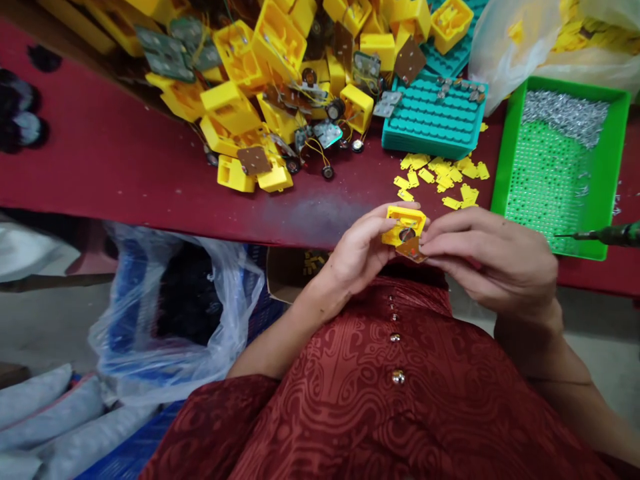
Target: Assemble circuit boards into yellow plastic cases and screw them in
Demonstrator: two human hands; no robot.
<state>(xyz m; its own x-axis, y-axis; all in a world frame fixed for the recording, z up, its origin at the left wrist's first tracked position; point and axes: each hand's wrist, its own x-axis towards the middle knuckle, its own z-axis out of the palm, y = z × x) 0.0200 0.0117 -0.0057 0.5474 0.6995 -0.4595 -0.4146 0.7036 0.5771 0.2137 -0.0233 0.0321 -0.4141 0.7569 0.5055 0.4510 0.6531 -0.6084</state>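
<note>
A small yellow casing (406, 215) is held in the air just off the near edge of the red table (345, 212), its open side showing a round dark part (407, 235) inside. The left hand (357, 247) grips it from the left, fingers and thumb closed around its sides. A brown circuit board (413, 249) sits at the near side of the casing, and the right hand (493, 257) holds its right edge with thumb and fingertips pinched narrow; whether the board touches the casing all along that side, I cannot tell. Just beyond the hands, small flat yellow pieces (444, 180) lie scattered on the table, and behind them stands a stack of teal trays (433, 123) with small metallic parts (460, 89) on top. To the right is a green basket (620, 140) with silvery screws (565, 113) heaped at its far end; the thin bit of a driver (620, 235) reaches over its near right corner. At the far right, a translucent bag (515, 47) holds more yellow pieces. Far left of the hands, yellow housings (233, 110) lie piled with wired boards among them. Below the table at near left stands a blue crate (125, 293) lined with clear plastic.
</note>
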